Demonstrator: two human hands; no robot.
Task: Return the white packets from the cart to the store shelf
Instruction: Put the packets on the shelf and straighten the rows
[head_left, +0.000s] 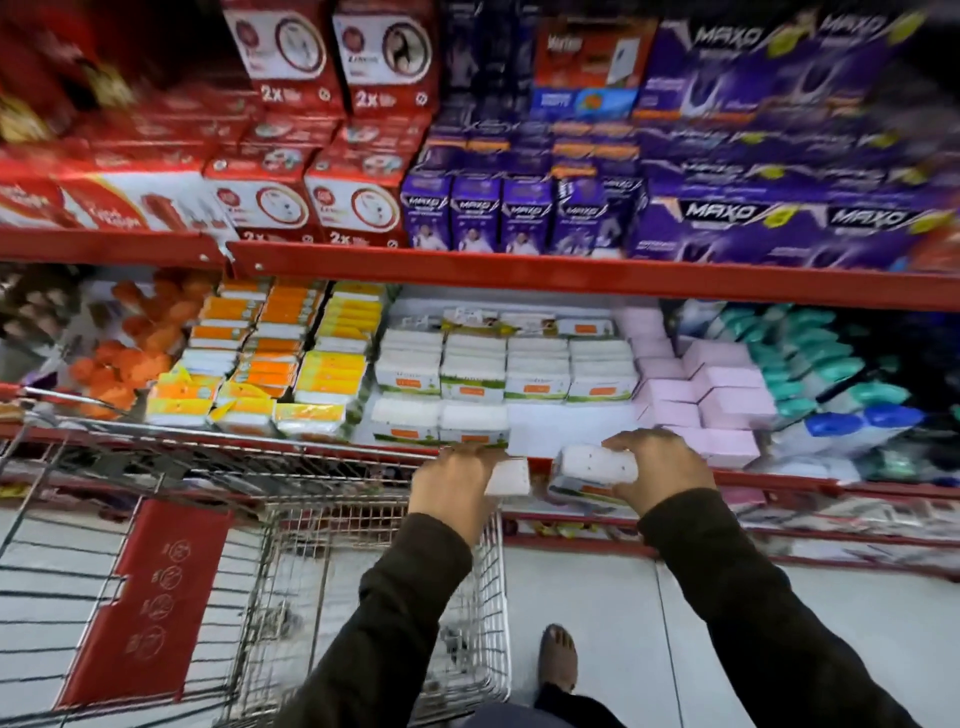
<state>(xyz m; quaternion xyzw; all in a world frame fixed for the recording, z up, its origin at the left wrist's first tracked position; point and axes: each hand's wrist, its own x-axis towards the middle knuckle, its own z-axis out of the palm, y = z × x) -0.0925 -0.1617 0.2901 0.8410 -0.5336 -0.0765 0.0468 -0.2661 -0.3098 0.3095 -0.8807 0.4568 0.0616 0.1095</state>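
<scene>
Nearest the camera, two dark sleeves reached forward over the wire cart (374, 571), whose basket showed no white packet that could be made out through the blur. The left hand (457, 483) was closed around one white packet (511, 478), gripping it from above with only its right end showing past the fingers. The right hand (662, 467) clasped a second white packet (592, 470), fingers curled over its far edge and top; its long axis ran roughly left to right, parallel to the shelf's red front rail (779, 480). So two packets were in hand, one per hand, both held just short of that rail. The gap they seemed bound for lay straight ahead and slightly up: a bare white patch of shelf (571, 421) in the front row, right of two front-row stacks (441, 421) and ahead of four stacks (506, 369) in the row behind. The right hand looked nearer that gap. Pink boxes (722, 384) bordered it on the right, yellow and orange packs (291, 364) lay to the left.
</scene>
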